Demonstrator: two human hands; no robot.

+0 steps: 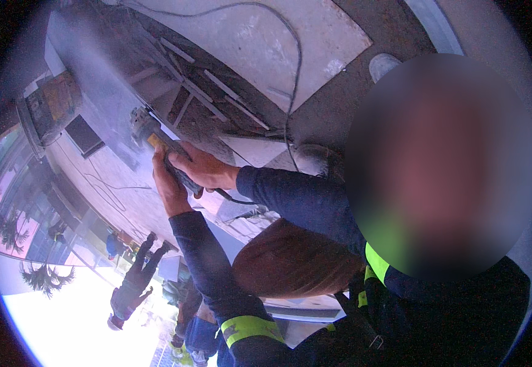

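Observation:
An angle grinder (142,125) with a grey metal head and a dark body is held in both my hands, its head against or close over a pale slab (104,95). My left hand (169,183) wraps its front part from the near side, thumb along the body behind the head. My right hand (206,168) grips the body from the far side. From its rear end runs a dark power cord (236,199). Pale dust hangs beyond the head. The disc cannot be made out clearly. My brown-clad knee (299,260) shows between my forearms.
Loose strips (235,98) and scraps lie beyond my hands. Across a large pale board (333,46) trails a cable (296,55). A dark rectangular opening (85,137) is at left. One person (134,284) stands lower left, others beside. A blurred patch covers the right side.

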